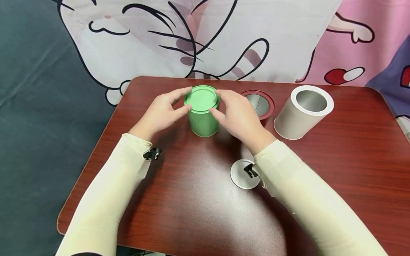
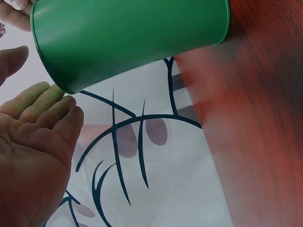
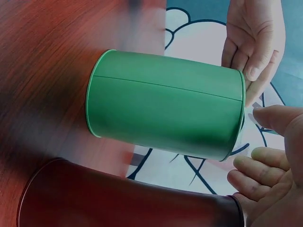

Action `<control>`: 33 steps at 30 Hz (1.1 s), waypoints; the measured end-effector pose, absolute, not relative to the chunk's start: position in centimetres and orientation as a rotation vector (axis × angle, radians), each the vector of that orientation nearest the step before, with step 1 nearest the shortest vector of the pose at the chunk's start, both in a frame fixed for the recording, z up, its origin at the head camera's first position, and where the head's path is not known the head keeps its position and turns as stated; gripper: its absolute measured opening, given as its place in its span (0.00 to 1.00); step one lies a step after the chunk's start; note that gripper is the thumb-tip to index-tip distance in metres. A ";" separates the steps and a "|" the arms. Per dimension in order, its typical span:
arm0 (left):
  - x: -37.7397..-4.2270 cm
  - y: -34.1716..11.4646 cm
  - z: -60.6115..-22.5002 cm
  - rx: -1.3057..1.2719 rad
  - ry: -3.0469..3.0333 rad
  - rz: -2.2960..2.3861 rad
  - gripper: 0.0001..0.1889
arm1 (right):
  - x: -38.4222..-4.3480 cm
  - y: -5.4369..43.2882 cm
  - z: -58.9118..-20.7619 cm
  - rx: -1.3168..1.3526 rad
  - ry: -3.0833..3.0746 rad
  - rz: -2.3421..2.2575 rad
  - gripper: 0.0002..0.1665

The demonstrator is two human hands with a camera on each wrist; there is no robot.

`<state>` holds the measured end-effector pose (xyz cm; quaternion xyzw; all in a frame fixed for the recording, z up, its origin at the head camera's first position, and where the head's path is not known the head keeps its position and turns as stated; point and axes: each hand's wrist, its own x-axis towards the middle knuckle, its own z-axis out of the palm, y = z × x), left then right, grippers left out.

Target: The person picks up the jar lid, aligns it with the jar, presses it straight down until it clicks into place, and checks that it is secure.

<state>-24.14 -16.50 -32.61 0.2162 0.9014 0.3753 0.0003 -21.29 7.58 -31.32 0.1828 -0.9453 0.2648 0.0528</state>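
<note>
A green tin (image 1: 205, 124) stands upright near the back of the table, a light green lid (image 1: 201, 99) on its top. To its left is my left hand (image 1: 161, 113), thumb and fingers spread, fingertips right at the lid's edge. My right hand (image 1: 240, 113) mirrors it on the other side, its fingers (image 3: 258, 172) extended beside the top rim and the thumb held apart from them. Neither hand curls round the tin. In the left wrist view, the tin's green wall (image 2: 132, 38) lies just beyond the left fingertips.
Behind my right hand stands a lidless red tin (image 1: 268, 103); its wall (image 3: 128, 198) shows in the right wrist view. Farther right is an open white tin (image 1: 289, 119). A round white lid (image 1: 240, 176) lies flat beneath my right wrist. A cartoon-print cloth (image 1: 128, 60) hangs behind the table (image 1: 179, 199).
</note>
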 end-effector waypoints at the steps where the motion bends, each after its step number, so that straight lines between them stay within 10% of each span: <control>1: -24.0 -16.4 -32.6 0.680 2.833 1.178 0.30 | -21.2 7.7 -31.3 0.562 -2.869 0.800 0.33; 33: -19.1 -16.0 -33.2 0.769 2.847 1.284 0.32 | -16.4 9.7 -32.0 0.605 -2.769 0.933 0.33</control>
